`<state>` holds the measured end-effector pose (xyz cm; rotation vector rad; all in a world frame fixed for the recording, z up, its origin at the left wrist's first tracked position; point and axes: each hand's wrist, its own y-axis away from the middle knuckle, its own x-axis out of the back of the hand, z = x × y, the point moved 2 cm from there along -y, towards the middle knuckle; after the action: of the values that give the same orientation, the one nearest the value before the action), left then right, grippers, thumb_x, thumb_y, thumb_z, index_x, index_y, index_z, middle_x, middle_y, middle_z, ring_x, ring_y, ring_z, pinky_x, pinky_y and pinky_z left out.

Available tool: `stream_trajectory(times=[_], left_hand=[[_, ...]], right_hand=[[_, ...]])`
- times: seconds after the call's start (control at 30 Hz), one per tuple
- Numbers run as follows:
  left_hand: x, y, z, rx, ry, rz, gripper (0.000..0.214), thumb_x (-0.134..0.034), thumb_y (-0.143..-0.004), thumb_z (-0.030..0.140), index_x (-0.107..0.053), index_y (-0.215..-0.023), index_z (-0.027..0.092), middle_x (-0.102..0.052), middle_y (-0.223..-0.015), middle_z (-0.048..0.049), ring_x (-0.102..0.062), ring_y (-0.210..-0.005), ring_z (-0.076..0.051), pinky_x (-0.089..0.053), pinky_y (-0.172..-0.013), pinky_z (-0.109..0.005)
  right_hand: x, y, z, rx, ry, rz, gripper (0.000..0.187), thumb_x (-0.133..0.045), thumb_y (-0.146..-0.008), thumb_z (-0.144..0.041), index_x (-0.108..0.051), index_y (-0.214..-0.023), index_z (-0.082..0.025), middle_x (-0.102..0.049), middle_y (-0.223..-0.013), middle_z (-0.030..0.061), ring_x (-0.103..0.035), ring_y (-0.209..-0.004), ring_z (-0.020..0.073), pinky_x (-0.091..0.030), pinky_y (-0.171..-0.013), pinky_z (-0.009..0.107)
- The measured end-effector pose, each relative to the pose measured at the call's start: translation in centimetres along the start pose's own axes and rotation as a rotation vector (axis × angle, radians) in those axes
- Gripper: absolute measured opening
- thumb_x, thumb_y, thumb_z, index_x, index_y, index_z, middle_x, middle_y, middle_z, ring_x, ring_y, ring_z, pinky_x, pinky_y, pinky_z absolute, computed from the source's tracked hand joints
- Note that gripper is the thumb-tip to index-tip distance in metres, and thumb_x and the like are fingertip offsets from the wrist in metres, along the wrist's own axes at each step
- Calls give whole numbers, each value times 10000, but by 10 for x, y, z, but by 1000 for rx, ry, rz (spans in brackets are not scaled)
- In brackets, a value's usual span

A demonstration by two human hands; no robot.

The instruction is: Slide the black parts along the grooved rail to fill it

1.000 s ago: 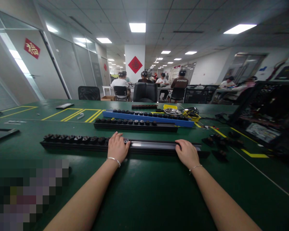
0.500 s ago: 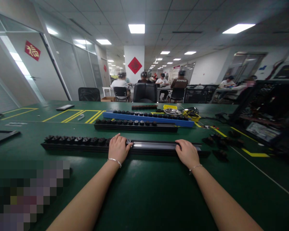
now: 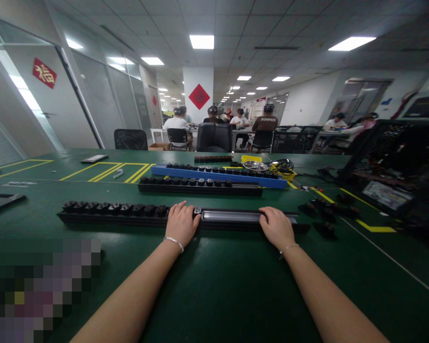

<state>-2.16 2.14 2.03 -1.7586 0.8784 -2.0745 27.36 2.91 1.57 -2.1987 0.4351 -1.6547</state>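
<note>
Green-matted bench, open-plan workshop behind it, seated people well off at the far desks.

Your left hand lies palm-down on the long black rail, fingers curled over its top. The fingertips are right beside a small black module with a white mark. Your right hand sits the same way further right on the same rail. Thumbs are hidden, so I can't tell whether either hand actually clamps or just presses down.

My read: the wide two-hand stance pins a long thin part flat so it can't skate or twist on the mat. Your left hand sits exactly where the filled section meets the bare one.

The rail lies crosswise just in front of you, flat on the bench. Its left half carries a row of black knob-like modules, packed touching. Between your hands it shows a bare shiny silver channel.

- Behind and parallel: a second black rail, partly loaded, then a blue rail, also loaded.
- Near your right hand: loose black parts, scattered on the mat.
- Far edge: a steel bowl beside a yellow tray.
- Far right: an open black chassis.
</note>
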Motion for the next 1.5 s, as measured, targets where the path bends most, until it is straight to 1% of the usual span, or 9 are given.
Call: stream_trajectory(times=[0.17,0.47,0.73,1.2,1.5], left_hand=[[0,1,-1,-9,26,-2,320,-436,-850,355,-607,-1019,145,-666,-960,-135,-487,-1128,-277,-336,-944,-427],[0,0,2,23,47,-11,315,-465,-837,354,-602,-1038,154,-683,-986,-112,-495,-1122,-260,-333,-943,-426],[0,-1,3,35,113,-10,208,-496,-813,337,-594,-878,166,-680,-930,-122,-513,-1110,-264,-360,-940,-433],[-2,3,5,-42,187,-69,134,-479,-815,310,-557,-766,212,-683,-926,-80,-483,-1149,-245,-361,-944,-430],[-2,2,6,-54,241,-112,104,-503,-792,291,-554,-743,215,-668,-952,-75,-514,-1088,-242,-380,-928,-423]], right_hand=[[1,0,0,0,-5,3,321,-382,-814,-253,-617,-1024,-191,-613,-1106,67,-509,-1043,205,-367,-895,360],[0,-1,1,13,5,0,322,-379,-814,-255,-614,-1025,-191,-615,-1100,63,-511,-1039,203,-367,-893,354],[-1,0,2,14,-1,6,319,-388,-808,-249,-617,-1023,-195,-616,-1100,63,-516,-1028,200,-370,-890,356],[1,0,0,7,4,-2,327,-377,-817,-258,-616,-1031,-189,-614,-1105,67,-512,-1042,206,-377,-888,359],[-2,0,2,13,5,24,312,-396,-805,-245,-623,-1013,-193,-618,-1094,65,-517,-1034,202,-377,-887,352]])
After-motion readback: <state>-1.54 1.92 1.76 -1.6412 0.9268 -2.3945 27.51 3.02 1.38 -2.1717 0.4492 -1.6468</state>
